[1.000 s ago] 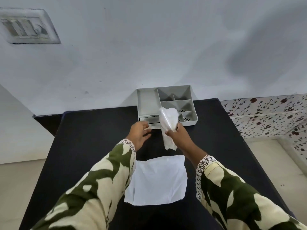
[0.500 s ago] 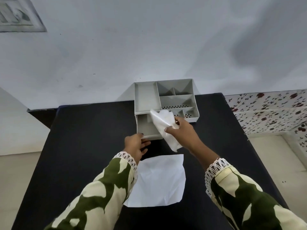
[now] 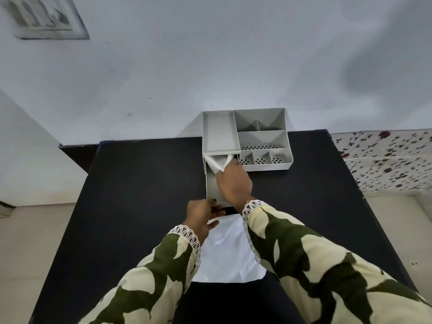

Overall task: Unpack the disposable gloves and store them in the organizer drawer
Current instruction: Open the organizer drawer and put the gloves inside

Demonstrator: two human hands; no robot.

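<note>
Storing step: right hand (image 3: 233, 183) fingers pinching the gloves (image 3: 218, 163), pushing them into the open drawer (image 3: 211, 188) of the organizer (image 3: 266, 167) at tabletop (image 3: 140, 183) far edge, left hand (image 3: 202, 215) fingers curled on drawer front; next likely release, withdraw, shut drawer.

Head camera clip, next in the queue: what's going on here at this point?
A person is putting thin white disposable gloves into the pulled-out drawer of a grey desk organizer on a black table. The right hand reaches over the drawer and pushes the gloves toward its back, under the organizer's top tray. The left hand rests at the drawer's front edge. The flat white packaging lies on the table between the person's arms.
</note>
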